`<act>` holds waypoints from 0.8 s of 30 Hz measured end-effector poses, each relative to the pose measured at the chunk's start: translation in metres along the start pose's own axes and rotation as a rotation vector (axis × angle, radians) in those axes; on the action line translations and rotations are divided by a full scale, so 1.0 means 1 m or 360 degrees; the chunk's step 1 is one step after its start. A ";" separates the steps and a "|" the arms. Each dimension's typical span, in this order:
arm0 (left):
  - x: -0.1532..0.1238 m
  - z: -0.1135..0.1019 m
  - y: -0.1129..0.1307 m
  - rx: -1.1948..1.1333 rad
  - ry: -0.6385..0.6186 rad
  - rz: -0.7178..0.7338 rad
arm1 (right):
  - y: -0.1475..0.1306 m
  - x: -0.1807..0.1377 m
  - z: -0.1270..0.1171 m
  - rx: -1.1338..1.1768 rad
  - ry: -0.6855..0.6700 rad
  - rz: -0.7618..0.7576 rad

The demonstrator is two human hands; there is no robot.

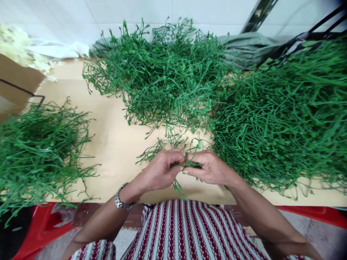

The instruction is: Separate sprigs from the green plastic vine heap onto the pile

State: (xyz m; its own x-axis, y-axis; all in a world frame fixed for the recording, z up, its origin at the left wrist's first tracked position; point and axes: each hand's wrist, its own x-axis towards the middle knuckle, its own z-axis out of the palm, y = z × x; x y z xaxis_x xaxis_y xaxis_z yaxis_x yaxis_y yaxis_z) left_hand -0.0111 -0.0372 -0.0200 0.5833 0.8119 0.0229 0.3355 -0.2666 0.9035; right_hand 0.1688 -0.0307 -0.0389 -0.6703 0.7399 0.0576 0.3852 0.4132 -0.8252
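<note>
My left hand (159,171) and my right hand (207,168) meet at the near edge of a tan table (114,141). Both are closed in a pinch on the same green plastic stem sprig (187,164), whose thin branches fan out above and hang below the fingers. A metal watch (121,200) sits on my left wrist. Just beyond the hands a large heap of green plastic stems (168,76) covers the middle of the table.
Another big pile of green stems (284,119) fills the right side, and a third pile (38,151) lies at the left. A brown cardboard box (16,83) and pale flower pieces (21,47) sit at the far left. Red stool parts (43,225) show below the table.
</note>
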 end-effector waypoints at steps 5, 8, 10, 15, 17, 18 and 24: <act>-0.001 -0.004 0.004 0.0199 -0.0206 0.0046 | 0.007 -0.001 0.000 0.0135 -0.0083 -0.0076; 0.000 -0.004 0.004 0.0275 -0.0273 0.0046 | 0.010 -0.002 0.002 0.0168 -0.0083 -0.0155; 0.001 -0.003 0.002 0.0231 -0.0287 0.0070 | 0.010 -0.003 0.004 0.0145 -0.0077 -0.0209; 0.002 0.002 0.003 0.0110 -0.0331 0.0154 | 0.006 -0.006 0.006 0.0157 -0.0144 -0.0254; 0.003 0.002 0.006 0.0076 -0.0353 0.0176 | 0.004 -0.007 0.005 0.0200 -0.0176 -0.0238; 0.003 0.001 0.007 0.0054 -0.0365 0.0176 | 0.002 -0.008 0.003 0.0239 -0.0210 -0.0234; 0.003 -0.018 0.005 -0.0274 -0.0238 0.0033 | -0.002 -0.009 -0.020 0.0240 -0.0226 -0.0142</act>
State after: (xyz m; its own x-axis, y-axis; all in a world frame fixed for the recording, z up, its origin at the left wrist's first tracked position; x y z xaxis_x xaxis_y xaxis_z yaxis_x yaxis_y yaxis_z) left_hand -0.0210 -0.0272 -0.0081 0.6962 0.7178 -0.0095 0.1983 -0.1795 0.9636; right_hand 0.1872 -0.0273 -0.0268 -0.7841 0.6174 0.0632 0.2285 0.3818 -0.8956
